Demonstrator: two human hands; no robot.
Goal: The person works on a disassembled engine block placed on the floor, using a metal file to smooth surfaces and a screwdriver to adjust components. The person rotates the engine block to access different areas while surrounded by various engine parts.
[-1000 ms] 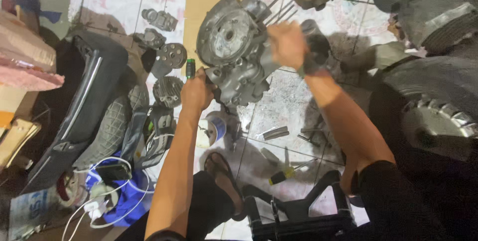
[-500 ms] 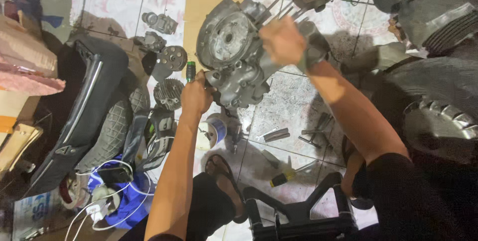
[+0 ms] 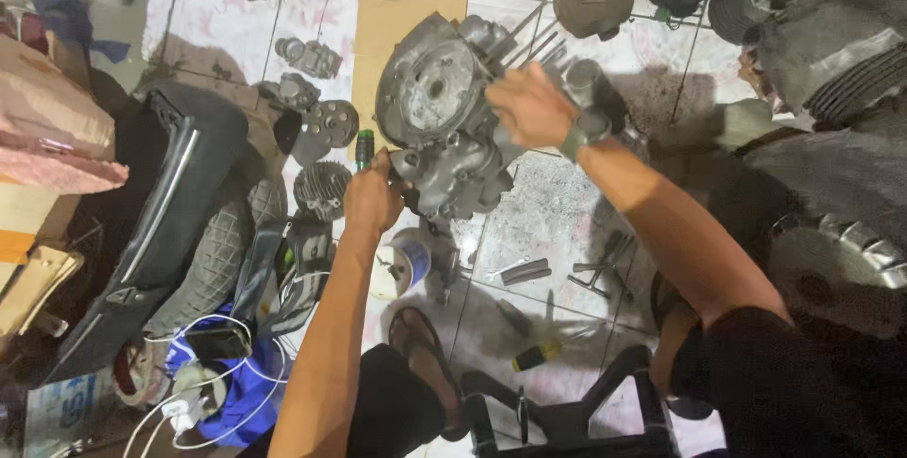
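A grey metal engine case (image 3: 436, 108) stands on the tiled floor in front of me, partly on a sheet of cardboard (image 3: 392, 28). My left hand (image 3: 373, 198) grips a tool with a green and black handle (image 3: 364, 150) at the case's lower left edge. My right hand (image 3: 531, 106) rests on the case's right side and holds it steady; a watch sits on that wrist. The tool's tip is hidden behind the case and my fingers.
Loose engine parts (image 3: 321, 127) and a finned cylinder (image 3: 323, 186) lie to the left. A yellow-handled screwdriver (image 3: 543, 352) and wrenches (image 3: 518, 272) lie near my sandalled foot (image 3: 420, 345). A dark seat (image 3: 161, 222) lies left, a black stand (image 3: 567, 411) below, more engine pieces (image 3: 822, 33) right.
My right hand has slid a little left and down along the case's right side. My left hand stays on the tool at the case's lower left.
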